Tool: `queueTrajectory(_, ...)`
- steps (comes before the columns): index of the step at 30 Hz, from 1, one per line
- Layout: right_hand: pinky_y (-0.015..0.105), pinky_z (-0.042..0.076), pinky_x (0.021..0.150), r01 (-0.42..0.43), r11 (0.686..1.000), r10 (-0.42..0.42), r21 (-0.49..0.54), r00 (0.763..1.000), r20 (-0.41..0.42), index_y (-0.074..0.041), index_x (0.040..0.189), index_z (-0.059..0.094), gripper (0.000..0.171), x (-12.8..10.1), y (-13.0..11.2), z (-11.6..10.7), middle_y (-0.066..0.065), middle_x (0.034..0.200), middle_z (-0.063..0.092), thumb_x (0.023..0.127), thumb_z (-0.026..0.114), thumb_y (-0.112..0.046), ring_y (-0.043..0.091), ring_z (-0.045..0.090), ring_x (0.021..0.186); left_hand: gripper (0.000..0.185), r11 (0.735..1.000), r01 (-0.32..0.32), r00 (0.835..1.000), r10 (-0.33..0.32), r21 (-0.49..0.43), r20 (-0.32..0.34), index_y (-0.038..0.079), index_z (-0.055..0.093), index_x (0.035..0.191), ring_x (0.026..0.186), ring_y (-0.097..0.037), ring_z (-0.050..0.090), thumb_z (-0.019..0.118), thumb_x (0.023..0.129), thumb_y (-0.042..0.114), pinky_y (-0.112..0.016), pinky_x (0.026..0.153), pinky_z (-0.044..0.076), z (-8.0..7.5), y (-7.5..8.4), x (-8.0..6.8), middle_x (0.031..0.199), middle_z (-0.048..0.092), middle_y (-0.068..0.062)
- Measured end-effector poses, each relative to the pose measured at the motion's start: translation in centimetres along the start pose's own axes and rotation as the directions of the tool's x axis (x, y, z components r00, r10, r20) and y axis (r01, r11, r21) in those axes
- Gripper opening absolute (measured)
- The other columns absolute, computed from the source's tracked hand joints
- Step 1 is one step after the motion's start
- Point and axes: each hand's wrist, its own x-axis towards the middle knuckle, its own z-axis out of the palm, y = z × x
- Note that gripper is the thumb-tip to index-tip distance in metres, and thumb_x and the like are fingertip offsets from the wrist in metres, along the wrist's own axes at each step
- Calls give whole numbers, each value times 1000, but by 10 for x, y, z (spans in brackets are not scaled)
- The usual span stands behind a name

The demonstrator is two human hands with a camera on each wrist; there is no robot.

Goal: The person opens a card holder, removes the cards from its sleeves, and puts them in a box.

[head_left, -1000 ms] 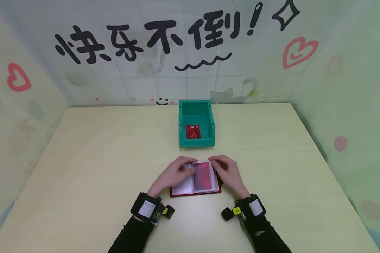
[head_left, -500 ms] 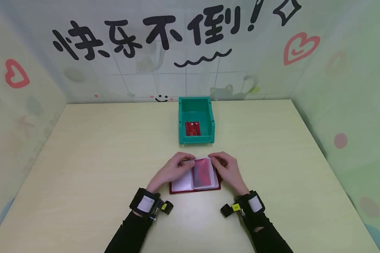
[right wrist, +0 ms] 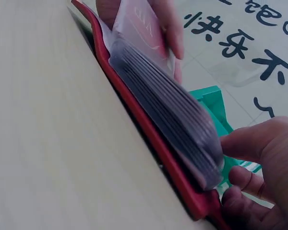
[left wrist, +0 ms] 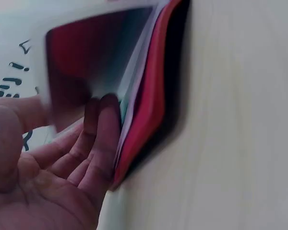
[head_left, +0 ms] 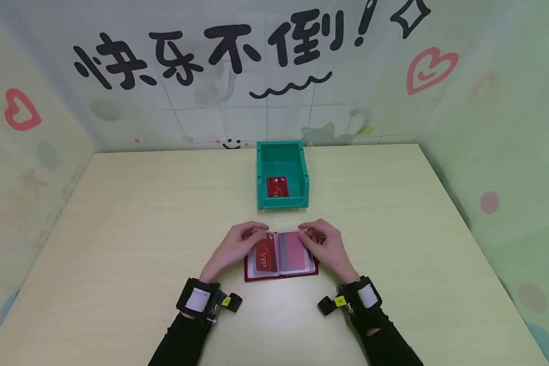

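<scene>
One card holder: a dark red card holder (head_left: 281, 275) lies open on the table (head_left: 119, 229), close to the near edge and just in front of the bin.
Sleeves: a stack of clear plastic sleeves (right wrist: 182, 115) fills the holder's right half; their count cannot be told.
Cards, two plainly seen: one red VIP card (head_left: 266, 257) on the holder's left page, one red card (head_left: 277, 186) lying flat in the bin. A pinkish card with a grey stripe (head_left: 293, 253) shows through the top right sleeve (so three, if that one counts).
One bin: a green bin (head_left: 282, 203) stands beyond the holder, well apart from the hands, its low front wall facing the person.
Left hand: the left hand (head_left: 232, 248) rests on the holder's left side, fingers (left wrist: 103, 124) gently curved and close together, tips against the turned leaf that carries the VIP card, thumb on the leaf's far edge; it pinches that leaf lightly.
Right hand: the right hand (head_left: 326, 246) lies at the holder's right edge, fingers curled, thumb and fingertips (right wrist: 249, 143) pinching the outer edge of the sleeve stack.
Look of the holder: red cover flat on the table, sleeves fanned thick at the right, thinner at the left.
Wrists: each carries a black strap with a small camera.
</scene>
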Motion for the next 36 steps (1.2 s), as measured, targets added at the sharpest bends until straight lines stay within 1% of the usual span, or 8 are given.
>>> queueTrajectory(3,23,47,69,26,995,-23,-99,999,33,-9,104,77,14,1,-9,2,5,93,59,93,70,-9,14,53,82,37,999,34,999,-34,-32,13,4,64,129,93,-17,69,66,97,23,-28,81,54,-8,-7,-4,113,74,-15)
queueTrajectory(8,29,50,79,72,966,-37,-250,989,142,-10,97,79,17,3,-28,8,2,96,56,91,65,-2,17,51,95,43,986,140,990,-137,-88,34,-4,61,125,80,-14,72,75,91,18,-26,75,57,-16,-12,-7,96,77,-17)
queueTrajectory(14,29,49,78,75,956,-12,-282,976,218,-8,101,77,14,9,-41,18,2,95,60,89,70,-6,16,52,94,44,973,206,978,-206,-107,9,-8,55,117,70,-15,72,78,88,15,-30,70,61,-15,-12,-6,94,76,-21)
queueTrajectory(18,34,44,81,102,936,-23,-336,973,231,-9,106,76,19,12,-46,25,3,91,63,90,74,-17,16,53,90,35,961,258,965,-261,-99,-16,-6,61,108,61,-13,69,79,87,17,-28,64,60,-12,-9,-5,87,76,-16)
queueTrajectory(22,37,39,81,106,915,-18,-389,974,224,-9,107,77,21,14,-50,31,2,84,62,90,74,-22,16,52,85,29,941,315,948,-318,-121,-11,-4,64,99,54,-12,67,80,86,18,-25,59,58,-11,-8,-6,76,73,-10)
queueTrajectory(26,36,37,77,86,897,9,-433,977,212,-9,106,76,22,14,-53,35,1,79,58,91,73,-24,16,49,82,26,942,312,949,-314,-125,4,-4,65,94,52,-11,66,79,87,17,-25,56,57,-10,-9,-6,69,70,-7)
queueTrajectory(29,35,36,77,70,896,25,-438,978,207,-8,108,75,24,14,-55,36,1,79,57,91,73,-25,17,47,82,25,947,303,953,-304,-106,9,-3,66,91,51,-10,66,78,88,18,-24,55,57,-10,-9,-5,65,69,-6)
queueTrajectory(36,34,34,78,47,936,12,-350,987,163,-9,111,75,26,12,-50,37,0,83,60,89,76,-23,15,48,86,24,952,298,954,-298,-70,8,-2,68,88,51,-10,66,77,89,20,-24,55,56,-12,-8,-5,63,68,-4)
